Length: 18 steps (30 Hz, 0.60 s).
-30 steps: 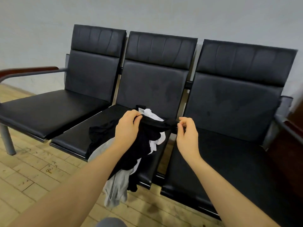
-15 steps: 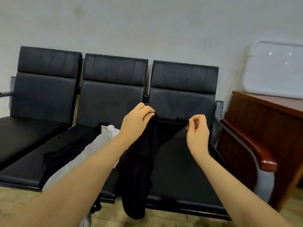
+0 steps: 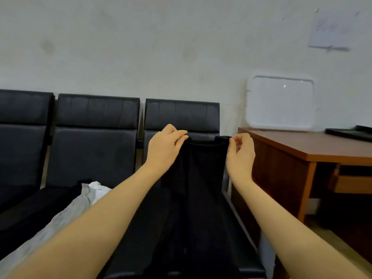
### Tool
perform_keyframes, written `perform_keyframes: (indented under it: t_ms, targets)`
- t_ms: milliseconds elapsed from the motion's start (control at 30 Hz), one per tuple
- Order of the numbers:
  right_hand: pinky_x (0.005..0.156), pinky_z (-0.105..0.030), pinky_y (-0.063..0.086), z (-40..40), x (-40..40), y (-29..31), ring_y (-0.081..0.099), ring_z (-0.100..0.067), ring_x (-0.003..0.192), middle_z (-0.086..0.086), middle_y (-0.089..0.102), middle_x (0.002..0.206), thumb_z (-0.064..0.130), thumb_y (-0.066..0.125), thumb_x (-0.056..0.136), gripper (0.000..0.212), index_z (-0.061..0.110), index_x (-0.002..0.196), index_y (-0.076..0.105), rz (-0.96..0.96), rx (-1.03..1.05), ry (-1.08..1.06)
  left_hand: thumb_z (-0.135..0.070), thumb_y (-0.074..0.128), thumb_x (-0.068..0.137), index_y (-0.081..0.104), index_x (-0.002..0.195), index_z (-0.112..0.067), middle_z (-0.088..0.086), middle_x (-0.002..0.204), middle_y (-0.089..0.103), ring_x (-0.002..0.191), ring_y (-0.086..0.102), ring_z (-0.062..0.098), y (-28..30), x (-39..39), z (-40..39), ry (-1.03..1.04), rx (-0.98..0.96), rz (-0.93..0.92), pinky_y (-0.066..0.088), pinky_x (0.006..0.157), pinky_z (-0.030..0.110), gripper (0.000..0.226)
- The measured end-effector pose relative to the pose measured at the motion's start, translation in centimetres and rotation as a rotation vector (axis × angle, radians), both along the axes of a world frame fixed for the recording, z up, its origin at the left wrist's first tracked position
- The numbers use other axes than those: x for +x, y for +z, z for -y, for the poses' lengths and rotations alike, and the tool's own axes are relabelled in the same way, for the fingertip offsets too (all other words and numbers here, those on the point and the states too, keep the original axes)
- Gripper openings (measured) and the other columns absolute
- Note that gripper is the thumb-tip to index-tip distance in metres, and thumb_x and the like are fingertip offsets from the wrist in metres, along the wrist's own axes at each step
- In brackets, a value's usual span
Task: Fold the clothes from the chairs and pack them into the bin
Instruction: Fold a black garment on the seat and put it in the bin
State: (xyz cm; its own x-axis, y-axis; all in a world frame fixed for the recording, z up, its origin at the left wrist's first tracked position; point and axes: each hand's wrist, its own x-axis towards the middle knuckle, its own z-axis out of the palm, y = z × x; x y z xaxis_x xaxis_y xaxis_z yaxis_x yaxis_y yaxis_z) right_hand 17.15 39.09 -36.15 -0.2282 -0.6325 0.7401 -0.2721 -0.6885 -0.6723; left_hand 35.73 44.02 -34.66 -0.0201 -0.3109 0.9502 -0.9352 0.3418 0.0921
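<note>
A black garment (image 3: 201, 178) hangs stretched between my two hands in front of the right-hand chair (image 3: 181, 115). My left hand (image 3: 164, 148) pinches its top edge at the left corner. The right corner is pinched by my right hand (image 3: 240, 152). The cloth drops straight down over the chair seat. More clothes lie on the middle chair (image 3: 96, 137): a grey and white piece (image 3: 80, 200) and something black behind it, partly hidden by my left forearm. No bin shows in the head view.
Three black padded chairs stand in a row against the pale wall. A brown wooden desk (image 3: 314, 148) stands at the right, with a white tray-like lid (image 3: 280, 102) leaning on the wall and a dark flat object (image 3: 350, 132) on it.
My hands have lifted the black garment off the pile and carried it up and to the right, spreading its top edge. The view has swung right and up, bringing the desk in.
</note>
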Motion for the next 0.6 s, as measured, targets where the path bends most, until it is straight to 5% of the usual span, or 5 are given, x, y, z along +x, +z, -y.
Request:
perform_keyframes:
  t_ms: [233, 467, 600]
  targets:
    - [0.080, -0.046, 0.047, 2.5, 1.6, -2.2, 0.048, -0.011, 0.072, 0.012, 0.042, 0.081, 0.011, 0.052, 0.094, 0.016, 0.019, 0.081, 0.049, -0.100, 0.015, -0.042, -0.021, 0.062, 0.086, 0.073, 0.100, -0.009, 0.002, 0.076, 0.058, 0.057, 0.054, 0.018, -3.6, 2.1, 2.0, 0.047, 0.075, -0.020, 0.038, 0.059, 0.026, 0.022]
    - [0.087, -0.050, 0.043, 7.8, 7.2, -10.8, 0.045, -0.010, 0.071, 0.012, 0.040, 0.079, 0.013, 0.055, 0.093, 0.018, 0.019, 0.078, 0.048, -0.261, 0.234, -0.037, -0.020, 0.064, 0.086, 0.073, 0.098, -0.008, 0.003, 0.077, 0.058, 0.057, 0.057, 0.020, -13.1, 7.7, 6.2, 0.126, 0.294, -0.100, 0.039, 0.053, 0.025, 0.019]
    - [0.095, -0.048, 0.041, 10.6, 10.4, -15.8, 0.048, -0.004, 0.073, 0.007, 0.048, 0.087, 0.019, 0.056, 0.093, 0.014, 0.021, 0.080, 0.054, -0.321, 0.405, 0.056, -0.024, 0.057, 0.094, 0.069, 0.108, -0.009, 0.006, 0.090, 0.058, 0.076, 0.060, 0.024, -17.8, 10.7, 8.5, 0.236, 0.503, -0.264, 0.042, 0.062, 0.031, 0.023]
